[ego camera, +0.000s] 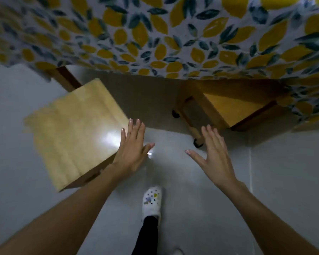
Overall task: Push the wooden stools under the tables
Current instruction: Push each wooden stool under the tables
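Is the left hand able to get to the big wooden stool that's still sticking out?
Probably yes. The left hand is open, right at the near corner of the stool, and nothing lies between them. The stool stands almost wholly clear of the tablecloth, so its top is free to push.

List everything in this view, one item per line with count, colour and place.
Tablecloth: one, white with yellow lemons and blue-green leaves, across the top, hanging over the table edge.
Table leg: one visible, brown wood, upper left under the cloth.
Left stool: one, pale wood, left of centre, out from the table.
Right stool: one, darker yellow wood, partly under the cloth at right.
Floor: grey, throughout.
Shoe: one, white with coloured charms, bottom centre.
Left hand: open, at the left stool's near corner.
Right hand: open, held over the floor.
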### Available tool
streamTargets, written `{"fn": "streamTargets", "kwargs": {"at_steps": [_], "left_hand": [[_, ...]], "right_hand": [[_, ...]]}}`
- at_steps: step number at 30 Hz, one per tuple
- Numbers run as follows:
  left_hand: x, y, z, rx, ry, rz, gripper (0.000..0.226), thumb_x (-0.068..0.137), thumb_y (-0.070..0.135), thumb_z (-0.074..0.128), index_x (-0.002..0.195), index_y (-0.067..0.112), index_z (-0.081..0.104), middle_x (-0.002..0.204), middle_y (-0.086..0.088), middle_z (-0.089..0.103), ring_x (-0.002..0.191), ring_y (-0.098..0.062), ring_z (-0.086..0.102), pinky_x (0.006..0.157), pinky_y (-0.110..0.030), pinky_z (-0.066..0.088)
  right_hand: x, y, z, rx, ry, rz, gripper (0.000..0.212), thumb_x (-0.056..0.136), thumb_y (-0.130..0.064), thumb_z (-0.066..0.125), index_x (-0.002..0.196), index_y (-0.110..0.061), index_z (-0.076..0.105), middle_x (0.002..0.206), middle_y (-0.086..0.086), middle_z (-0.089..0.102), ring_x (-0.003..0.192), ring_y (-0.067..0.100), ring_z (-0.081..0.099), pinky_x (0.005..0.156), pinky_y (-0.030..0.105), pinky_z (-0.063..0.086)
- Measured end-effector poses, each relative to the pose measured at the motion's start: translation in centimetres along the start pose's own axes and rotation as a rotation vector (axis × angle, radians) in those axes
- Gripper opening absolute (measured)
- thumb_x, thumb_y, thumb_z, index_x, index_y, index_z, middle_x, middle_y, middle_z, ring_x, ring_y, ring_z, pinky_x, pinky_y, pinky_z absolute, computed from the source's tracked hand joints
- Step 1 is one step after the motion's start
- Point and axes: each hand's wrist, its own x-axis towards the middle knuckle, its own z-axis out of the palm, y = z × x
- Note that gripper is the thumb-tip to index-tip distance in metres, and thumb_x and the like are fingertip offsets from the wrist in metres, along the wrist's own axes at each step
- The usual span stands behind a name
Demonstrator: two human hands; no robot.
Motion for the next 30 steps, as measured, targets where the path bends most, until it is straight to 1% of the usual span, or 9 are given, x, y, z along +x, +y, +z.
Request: {"fn": "streamTargets", "kwargs": {"at_steps": [3, 6, 9, 11, 13, 17, 21, 27, 30], "left_hand": [[-5.2, -4.9, -0.4, 0.014, 0.056, -0.105, 0.073, 0.096, 0.05, 0.03, 0.152, 0.011, 0.004, 0.16, -0.008, -0.009, 0.145, -0.025, -0.019, 0.118, -0.048, -0.005], [-9.8, -10.1, -0.5, 0.04, 0.01, -0.249, 0.078, 0.095, 0.048, 0.036, 0.151, 0.012, -0.005, 0.158, -0.009, -0.02, 0.143, -0.028, -0.023, 0.116, -0.051, -0.007], [-13.2, -14.9, -0.7, 0.003, -0.005, -0.341, 0.08, 0.096, 0.049, 0.033, 0.149, 0.012, -0.013, 0.156, -0.01, -0.026, 0.141, -0.028, -0.029, 0.116, -0.053, -0.008], [-14.3, -18.0, -0.9, -0.053, 0.026, -0.393, 0.08, 0.095, 0.051, 0.031, 0.149, 0.013, -0.014, 0.156, -0.01, -0.026, 0.141, -0.028, -0.028, 0.116, -0.053, -0.009], [-14.7, -20.8, -1.1, -0.104, 0.042, -0.421, 0.083, 0.094, 0.054, 0.033, 0.15, 0.015, -0.014, 0.156, -0.008, -0.026, 0.142, -0.028, -0.028, 0.115, -0.053, -0.01], [-14.2, -25.9, -1.4, -0.058, -0.068, -0.323, 0.094, 0.085, 0.069, 0.033, 0.148, 0.024, -0.02, 0.151, -0.004, -0.035, 0.138, -0.026, -0.034, 0.113, -0.054, -0.014], [-13.3, -27.8, -1.6, -0.043, -0.16, -0.218, 0.103, 0.078, 0.076, 0.026, 0.143, 0.019, -0.029, 0.144, -0.008, -0.043, 0.135, -0.024, -0.039, 0.113, -0.051, -0.015], [-12.2, -28.2, -1.3, 0.04, -0.148, -0.202, 0.1, 0.071, 0.082, 0.0, 0.139, 0.017, -0.036, 0.145, -0.013, -0.042, 0.138, -0.028, -0.035, 0.11, -0.049, -0.017], [-10.6, -28.0, -1.7, 0.07, -0.16, -0.217, 0.1, 0.069, 0.081, -0.005, 0.135, 0.017, -0.041, 0.144, -0.014, -0.044, 0.137, -0.029, -0.035, 0.108, -0.05, -0.019]], "right_hand": [[-2.2, -4.7, 3.2, 0.013, -0.035, -0.045, 0.086, 0.087, -0.069, 0.046, 0.153, -0.023, 0.015, 0.163, -0.001, 0.011, 0.149, 0.015, 0.002, 0.121, 0.037, 0.006], [-4.0, -9.7, 6.8, 0.04, -0.103, -0.125, 0.091, 0.084, -0.074, 0.037, 0.153, -0.018, 0.018, 0.162, 0.003, 0.015, 0.149, 0.019, 0.006, 0.122, 0.043, 0.01], [-5.0, -14.6, 10.6, 0.019, -0.162, -0.186, 0.095, 0.08, -0.078, 0.027, 0.153, -0.017, 0.017, 0.162, 0.005, 0.013, 0.149, 0.021, 0.005, 0.122, 0.041, 0.008], [-5.1, -17.5, 13.2, -0.032, -0.185, -0.236, 0.092, 0.083, -0.075, 0.029, 0.153, -0.017, 0.017, 0.162, 0.006, 0.011, 0.149, 0.023, 0.006, 0.122, 0.042, 0.009], [-4.5, -19.9, 15.7, -0.101, -0.224, -0.28, 0.087, 0.086, -0.067, 0.04, 0.153, -0.018, 0.016, 0.162, 0.008, 0.008, 0.15, 0.027, 0.004, 0.122, 0.044, 0.009], [-2.5, -23.6, 19.9, -0.197, -0.269, -0.273, 0.085, 0.09, -0.049, 0.055, 0.154, -0.021, 0.006, 0.162, 0.013, -0.005, 0.149, 0.029, -0.007, 0.121, 0.05, 0.005], [-1.7, -25.3, 22.7, -0.242, -0.198, -0.181, 0.097, 0.073, -0.035, 0.077, 0.152, -0.015, 0.024, 0.158, 0.025, 0.013, 0.146, 0.04, 0.006, 0.114, 0.059, 0.006], [-0.1, -25.0, 23.0, -0.23, -0.199, -0.147, 0.1, 0.065, -0.022, 0.084, 0.148, -0.009, 0.031, 0.155, 0.027, 0.012, 0.141, 0.041, 0.002, 0.108, 0.063, 0.007], [1.4, -25.0, 22.6, -0.234, -0.225, -0.144, 0.099, 0.067, -0.023, 0.083, 0.149, -0.009, 0.03, 0.155, 0.024, 0.008, 0.142, 0.041, 0.001, 0.109, 0.063, 0.006]]}}
